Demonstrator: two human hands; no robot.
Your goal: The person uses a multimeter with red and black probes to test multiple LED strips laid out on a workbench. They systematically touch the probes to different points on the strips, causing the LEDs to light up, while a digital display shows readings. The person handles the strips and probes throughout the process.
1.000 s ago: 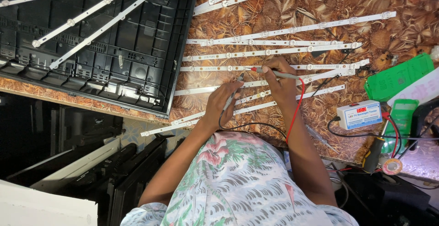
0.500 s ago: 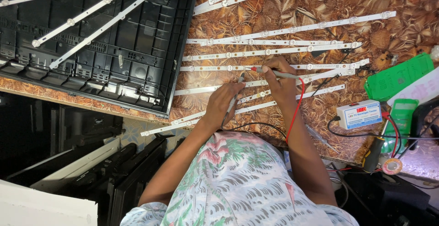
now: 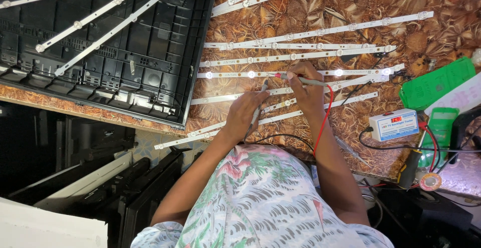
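Observation:
Several white LED strips lie side by side on a brown patterned table (image 3: pixel 441 32). My left hand (image 3: pixel 243 115) holds a thin test probe (image 3: pixel 259 100) with a black lead, its tip near one strip. My right hand (image 3: pixel 306 88) holds a second probe (image 3: pixel 303 80) with a red lead (image 3: pixel 324 120), tip touching the strip (image 3: pixel 358 71) just beyond my fingers. Several lamps on that strip glow white. Both leads run to a small white tester box (image 3: pixel 393 125) with a red display at the right.
A black television back shell (image 3: pixel 130 62) with three strips across it overhangs the table at the left. Green circuit boards (image 3: pixel 435 83), a screwdriver (image 3: pixel 410 167) and a small roll (image 3: pixel 430 182) lie at the right. Dark panels (image 3: pixel 100 188) stand on the floor below.
Lamps on the strip under the probes now glow white; they looked dark before. Both hands have stayed almost in place.

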